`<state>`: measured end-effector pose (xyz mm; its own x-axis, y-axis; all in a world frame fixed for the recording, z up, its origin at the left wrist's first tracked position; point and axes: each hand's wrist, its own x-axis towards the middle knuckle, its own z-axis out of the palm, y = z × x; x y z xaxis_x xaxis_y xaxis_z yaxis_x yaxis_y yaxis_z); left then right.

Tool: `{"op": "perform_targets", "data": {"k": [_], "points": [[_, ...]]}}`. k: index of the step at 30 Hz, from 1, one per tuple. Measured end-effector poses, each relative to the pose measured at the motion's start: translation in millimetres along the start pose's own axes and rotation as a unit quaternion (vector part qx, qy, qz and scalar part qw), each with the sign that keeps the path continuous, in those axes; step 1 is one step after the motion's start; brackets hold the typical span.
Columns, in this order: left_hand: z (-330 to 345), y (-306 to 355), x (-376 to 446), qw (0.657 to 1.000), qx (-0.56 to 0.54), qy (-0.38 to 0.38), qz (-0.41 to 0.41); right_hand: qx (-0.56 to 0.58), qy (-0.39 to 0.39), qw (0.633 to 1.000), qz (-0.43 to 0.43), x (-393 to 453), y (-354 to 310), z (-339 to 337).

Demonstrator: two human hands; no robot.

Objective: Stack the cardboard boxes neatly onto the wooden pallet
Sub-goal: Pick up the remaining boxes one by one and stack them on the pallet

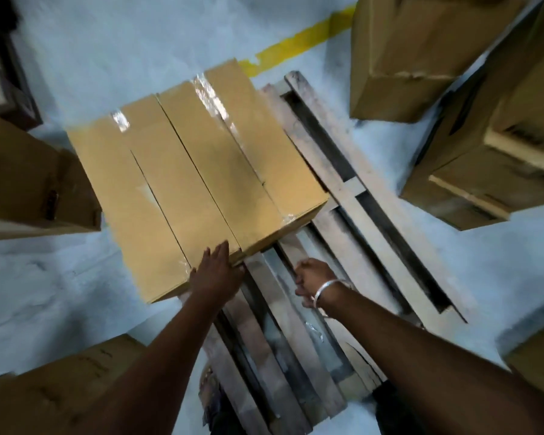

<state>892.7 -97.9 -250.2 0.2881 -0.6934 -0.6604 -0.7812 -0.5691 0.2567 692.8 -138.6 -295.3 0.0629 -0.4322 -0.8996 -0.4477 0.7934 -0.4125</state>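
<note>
Across the pale floor (76, 309), lying slanted from near to far right: wooden pallet (352, 221), slats bare on the right and near parts. Sitting side by side on its far left part, long sides touching, three taped cardboard boxes (198, 180), the leftmost overhanging the pallet edge. Standing around on the floor, well apart from the pallet: loose boxes at far right (421, 51), right (500, 158), left (29, 183) and near left (60, 397). Running along the floor at far centre: yellow line (299, 42). Resting flat with fingers spread against the near ends of the boxes: left hand (217, 274). Hovering over the bare slats, fingers curled loosely inward and gripping nothing visible: right hand (314, 281), a metal bangle (330, 288) circling its wrist.
</note>
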Motion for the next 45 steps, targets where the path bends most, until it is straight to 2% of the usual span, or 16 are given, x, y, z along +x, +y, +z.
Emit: {"op": "perform_targets", "data": {"k": [3,6,11,18,21,28,37,45], "points": [[-24,10,-70,1.000,-0.008,0.022,0.010,-0.051,0.056,0.997,-0.027,-55,19,-32],[-58,27,-133,0.999,-0.022,0.024,0.006,-0.100,0.098,0.988,-0.062,-143,9,-59],[-101,59,-216,0.994,-0.036,0.021,0.099,-0.162,0.139,0.974,-0.078,-268,17,-88],[-124,107,-292,0.956,0.079,-0.003,0.284,-0.057,0.246,0.964,-0.089,-380,67,-106],[-120,131,-319,0.933,0.130,-0.004,0.335,-0.015,0.292,0.951,-0.100,-415,93,-119],[-60,204,-391,0.902,0.158,0.004,0.403,0.068,0.335,0.936,-0.087,-450,188,-187],[94,313,-494,0.906,0.175,-0.078,0.377,0.178,0.335,0.924,-0.047,-494,344,-302],[177,398,-530,0.879,0.215,-0.108,0.410,0.250,0.377,0.892,-0.016,-520,433,-392]]}}
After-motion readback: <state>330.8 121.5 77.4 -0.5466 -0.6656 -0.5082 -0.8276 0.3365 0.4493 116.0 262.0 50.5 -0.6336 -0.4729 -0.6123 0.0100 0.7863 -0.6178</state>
